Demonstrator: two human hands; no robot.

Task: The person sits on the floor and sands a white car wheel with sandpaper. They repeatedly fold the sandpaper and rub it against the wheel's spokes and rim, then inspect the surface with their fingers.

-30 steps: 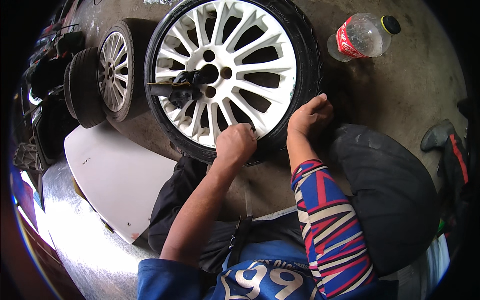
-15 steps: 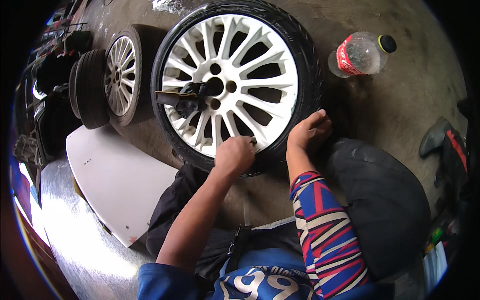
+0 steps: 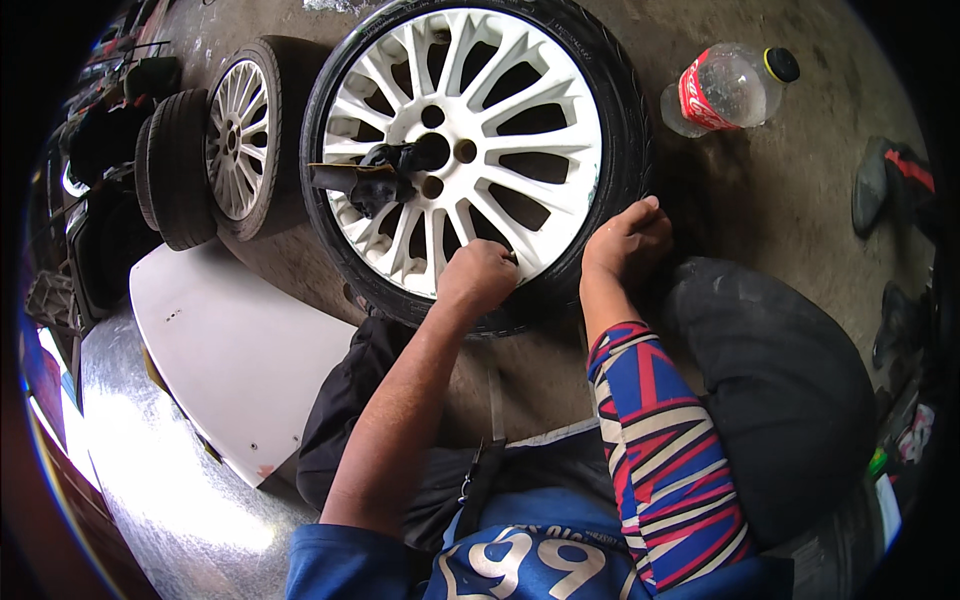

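Observation:
A white multi-spoke wheel with a black tire lies face up before me. My left hand is closed in a fist at the near part of the rim. A small dark bit of something shows at its fingers; most of it is hidden. My right hand is curled around the tire's outer edge at the near right, its fingertips partly out of sight. Left of the hub, across the spokes, rests a crumpled black piece with a brownish strip along its edge.
To the left stand another white-spoked wheel and a further tire. A white body panel lies on a shiny metal surface. A plastic bottle stands at the right; black-and-red footwear lies beyond it.
The view has shifted slightly, and the wheel sits a little higher in it. My left hand has moved slightly along the near rim; my right hand stays at the tire's edge.

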